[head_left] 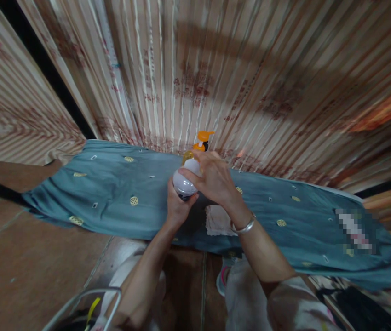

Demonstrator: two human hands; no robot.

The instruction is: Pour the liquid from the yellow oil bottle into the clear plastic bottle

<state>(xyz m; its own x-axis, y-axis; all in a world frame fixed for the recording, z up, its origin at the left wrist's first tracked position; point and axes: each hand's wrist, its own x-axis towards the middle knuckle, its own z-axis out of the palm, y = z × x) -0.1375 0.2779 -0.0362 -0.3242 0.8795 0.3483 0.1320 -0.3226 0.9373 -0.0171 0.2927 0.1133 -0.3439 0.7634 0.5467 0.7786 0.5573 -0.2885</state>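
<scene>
Both of my hands are on a white spray bottle (185,184) held over a teal cloth (112,197) spread on a narrow board. My left hand (178,208) grips the bottle from below. From above, my right hand (212,179) wraps over its top; a silver bangle sits on that wrist. Just behind the hands stands a pump bottle (200,145) with an orange nozzle. The teal cloth carries small gold round motifs. A white patch (218,220) lies on it under my right wrist.
A striped, pleated curtain (216,69) hangs right behind the board. Brown tiled floor (26,257) lies to the left and below. A metal wire frame (85,303) sits at the bottom left. Dark items lie at the bottom right corner.
</scene>
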